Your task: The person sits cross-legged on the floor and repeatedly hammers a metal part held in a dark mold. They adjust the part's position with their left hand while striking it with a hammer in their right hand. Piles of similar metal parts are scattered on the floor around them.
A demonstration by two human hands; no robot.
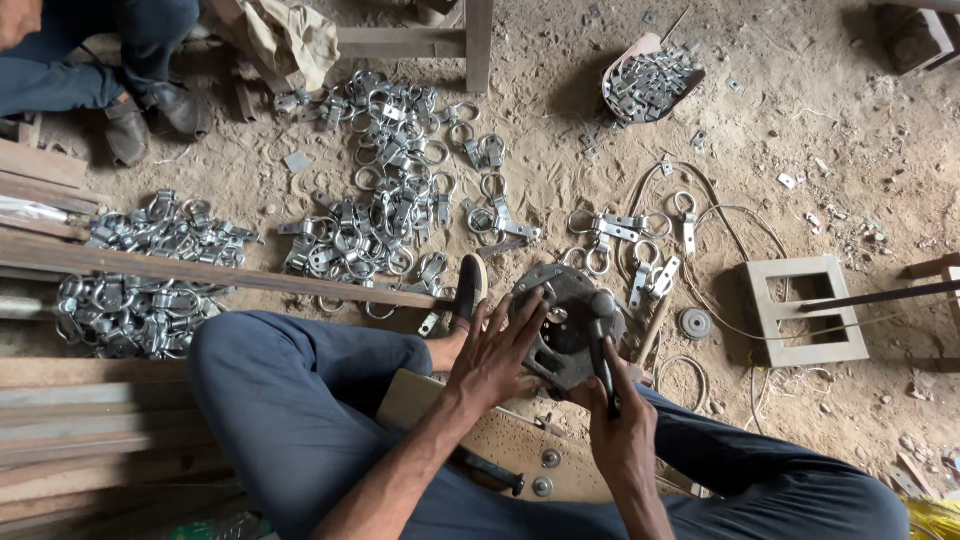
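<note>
So right now my left hand (497, 352) is spread flat, fingers splayed, pressing on the near-left side of the round metal block (568, 322) that sits on the dirt between my knees. My right hand (622, 432) is wrapped tight round the handle of a hammer (603, 340), head resting on the block's right part. Can't tell if there's a small piece under the head, it's hidden.

What worries me: my left fingertips sit very near the hammer head. If a blow glances off the block's uneven top, those fingers would likely catch it. The block also looks tilted on loose sand, so I'd guess it could rock under a hit.

Room-wise it's tight. My sandalled foot (467, 288) is touching the block's left edge, and a long wooden strip (200, 268) runs in from the left, ending just beside it. Loose metal ring clamps (640, 262) lie just beyond the block, with a bigger heap (375, 190) further left. A wire (722, 228) loops round on the right near a concrete block (800, 310). Open sand is mostly far right and straight up; another person's legs (100, 60) are at top left, well apart.
</note>
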